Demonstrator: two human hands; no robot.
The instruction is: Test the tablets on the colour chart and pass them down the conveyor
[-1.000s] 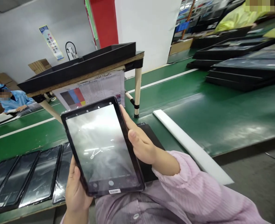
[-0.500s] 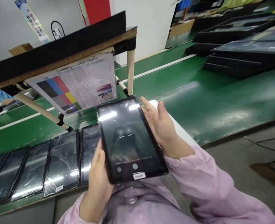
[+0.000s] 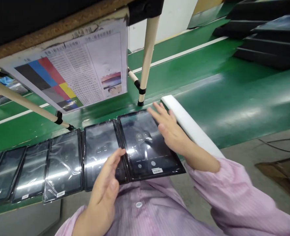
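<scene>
A single view, worn on the person's head, faces forward and steeply down over the chest onto the green tabletop (image 3: 221,98). It sits close. A pink sleeve (image 3: 233,196) fills the lower right, the left hand (image 3: 105,193) and right hand (image 3: 170,131) lie mid-frame, and a colour chart (image 3: 71,72) hangs upper left. The tabletop's lines rise rightward.

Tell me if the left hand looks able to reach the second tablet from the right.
Probably yes: the left hand is open right over the near edge of the second tablet, with nothing between them. The right hand rests on the end tablet beside it, out of the way.
</scene>
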